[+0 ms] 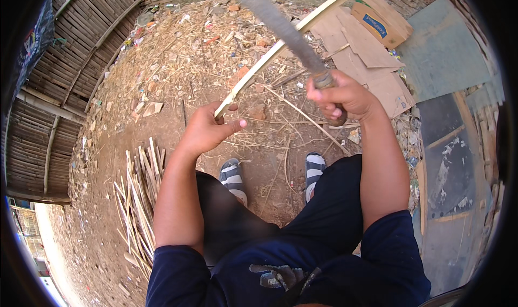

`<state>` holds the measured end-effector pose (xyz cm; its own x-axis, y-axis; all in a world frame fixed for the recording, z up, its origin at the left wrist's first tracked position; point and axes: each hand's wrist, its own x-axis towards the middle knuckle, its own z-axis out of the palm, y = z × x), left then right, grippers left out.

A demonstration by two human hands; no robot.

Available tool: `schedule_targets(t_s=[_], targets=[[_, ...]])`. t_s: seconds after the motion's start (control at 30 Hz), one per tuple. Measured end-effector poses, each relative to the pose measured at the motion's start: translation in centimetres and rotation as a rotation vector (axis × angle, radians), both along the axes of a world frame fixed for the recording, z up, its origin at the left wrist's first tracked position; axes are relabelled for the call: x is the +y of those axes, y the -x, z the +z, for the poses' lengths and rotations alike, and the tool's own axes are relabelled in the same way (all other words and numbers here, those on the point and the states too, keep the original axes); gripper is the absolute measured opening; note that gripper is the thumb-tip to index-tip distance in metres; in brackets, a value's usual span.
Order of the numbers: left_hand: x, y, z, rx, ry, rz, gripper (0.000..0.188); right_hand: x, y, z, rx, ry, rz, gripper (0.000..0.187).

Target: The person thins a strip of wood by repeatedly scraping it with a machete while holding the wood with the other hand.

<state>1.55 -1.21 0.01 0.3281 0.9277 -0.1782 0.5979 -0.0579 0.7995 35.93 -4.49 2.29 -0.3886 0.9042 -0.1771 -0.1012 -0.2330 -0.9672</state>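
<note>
My left hand (208, 130) grips the near end of a long, pale split bamboo strip (253, 77), its thumb stretched out alongside. From there the strip slants up and away to the far right. In my right hand (349, 97) is the worn handle of a machete, fingers wrapped round it. The machete's grey blade (280, 31), smeared by motion, points up and to the left. It crosses over the strip in the picture; whether the two touch I cannot tell. The blade's tip runs to the top edge of view.
A bundle of bamboo strips (141, 193) lies by my left leg. Dry shavings and rubble (178, 64) litter the dirt ahead. Flattened cardboard (367, 53) and a grey sheet (448, 48) lie at the far right. A woven bamboo wall (81, 42) stands left; my sandalled feet (233, 180) are below.
</note>
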Motion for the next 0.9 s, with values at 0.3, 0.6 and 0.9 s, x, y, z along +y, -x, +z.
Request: schedule_targets(t_s=[0.3,0.6,0.9], targets=[[0.0,0.0,0.2,0.014,-0.013,0.019,0.048,0.1,-0.8,0.2,0.041,-0.042,0.029,0.022],[0.3,0.4,0.1,0.038,0.037,0.006,0.059,0.0,-0.9,0.2,0.045,-0.026,-0.006,0.02],[0.5,0.9,-0.6,0.003,0.021,0.03,0.051,0.5,-0.7,-0.3,0.113,0.019,0.0,0.017]])
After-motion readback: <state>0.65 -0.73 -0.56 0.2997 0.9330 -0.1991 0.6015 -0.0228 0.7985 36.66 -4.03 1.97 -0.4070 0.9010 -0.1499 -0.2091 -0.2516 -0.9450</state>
